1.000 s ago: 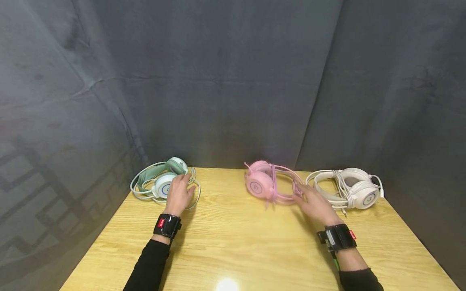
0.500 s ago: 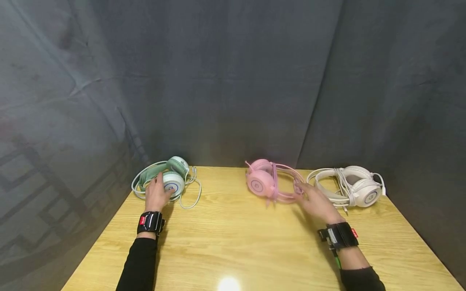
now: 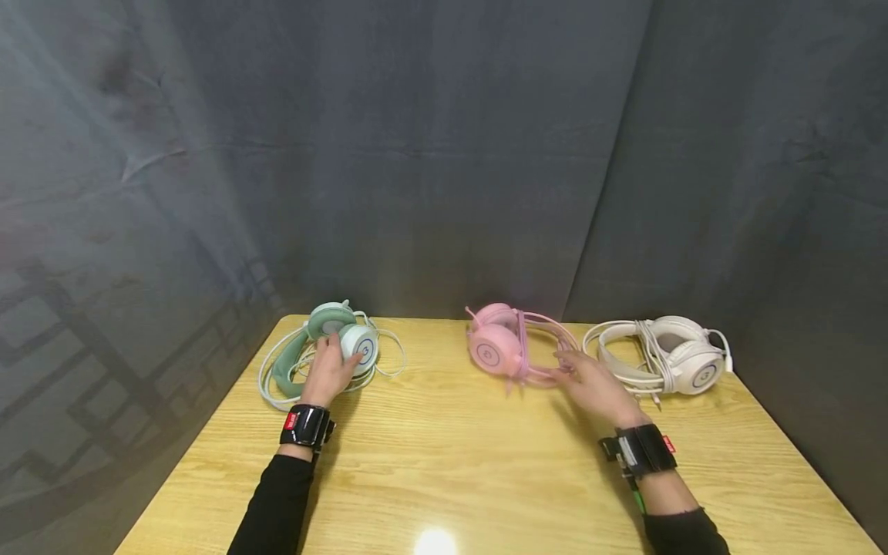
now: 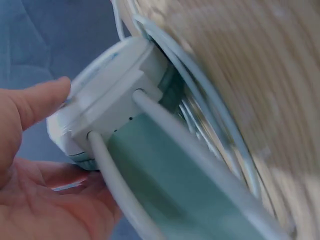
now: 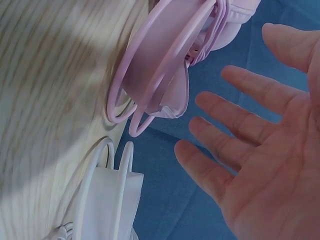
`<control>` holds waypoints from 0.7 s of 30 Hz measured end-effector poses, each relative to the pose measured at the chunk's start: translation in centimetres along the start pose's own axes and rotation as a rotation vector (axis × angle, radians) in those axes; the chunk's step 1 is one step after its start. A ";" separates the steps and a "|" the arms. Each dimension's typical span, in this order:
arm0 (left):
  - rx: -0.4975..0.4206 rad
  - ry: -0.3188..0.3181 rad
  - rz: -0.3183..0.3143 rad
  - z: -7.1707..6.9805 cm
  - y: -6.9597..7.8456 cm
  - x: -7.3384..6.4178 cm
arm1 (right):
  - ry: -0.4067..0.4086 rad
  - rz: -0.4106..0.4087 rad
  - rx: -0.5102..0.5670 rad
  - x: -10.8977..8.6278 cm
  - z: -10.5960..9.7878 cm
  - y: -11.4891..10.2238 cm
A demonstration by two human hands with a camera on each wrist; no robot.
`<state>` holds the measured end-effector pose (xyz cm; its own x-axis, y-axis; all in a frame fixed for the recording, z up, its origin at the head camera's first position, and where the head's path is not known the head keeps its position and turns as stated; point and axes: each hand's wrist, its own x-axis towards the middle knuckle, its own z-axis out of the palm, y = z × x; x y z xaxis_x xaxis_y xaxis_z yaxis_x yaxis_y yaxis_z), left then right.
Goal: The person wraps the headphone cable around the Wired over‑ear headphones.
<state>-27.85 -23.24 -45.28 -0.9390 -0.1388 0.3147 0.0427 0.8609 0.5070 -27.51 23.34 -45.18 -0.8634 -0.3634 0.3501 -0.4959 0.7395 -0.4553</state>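
Note:
My left hand (image 3: 327, 376) pinches one ear cup of the green and white headphones (image 3: 364, 345) at the table's back left. In the left wrist view the thumb lies on the outer side of the white ear cup (image 4: 120, 82), with the other fingers behind it. The green headband (image 4: 165, 175) slants away from the hand, and a pale cable loops beside it. My right hand (image 3: 597, 389) hovers over the front of the pink headphones' headband. In the right wrist view its fingers are spread beside the pink headphones (image 5: 160, 60) and hold nothing.
White headphones (image 3: 694, 368), their cable wound round the band, lie at the back right, close to the pink pair. Grey cloth walls (image 3: 430, 193) enclose the wooden table (image 3: 451, 455) at the back and both sides.
The left hand went left to the green headphones' ear cup, then swung back right with it, turning the headphones on the table. The right hand stays near the pink pair, moving only slightly.

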 end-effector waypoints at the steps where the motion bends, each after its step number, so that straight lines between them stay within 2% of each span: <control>1: -0.009 -0.010 0.008 0.1 0.2 0.0 | -0.003 0.008 -0.001 0.0 0.0 -0.1; 5: -0.044 -0.075 0.057 -0.1 0.6 -0.2 | -0.008 0.023 0.001 0.0 0.2 -0.2; 10: -0.081 -0.217 0.097 -1.6 0.0 -0.9 | 0.000 0.011 0.001 0.0 0.3 -0.3; 12: -0.040 -0.270 0.099 -2.3 -0.5 -1.3 | 0.010 0.008 0.000 0.0 0.4 -0.4; 16: 0.145 -0.343 0.104 -2.7 -1.5 -2.0 | 0.051 -0.003 0.009 0.3 0.7 -0.7; 19: 0.233 -0.349 0.134 -2.5 -2.1 -2.3 | 0.061 -0.026 0.040 0.7 1.4 -1.2; 21: 0.236 -0.333 0.168 -2.4 -2.3 -2.4 | 0.057 -0.053 0.058 0.9 1.9 -1.7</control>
<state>-24.90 -26.10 -45.28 -0.9861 0.1446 0.0820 0.1613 0.9517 0.2614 -27.62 20.64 -45.63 -0.8298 -0.3673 0.4201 -0.5468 0.6855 -0.4807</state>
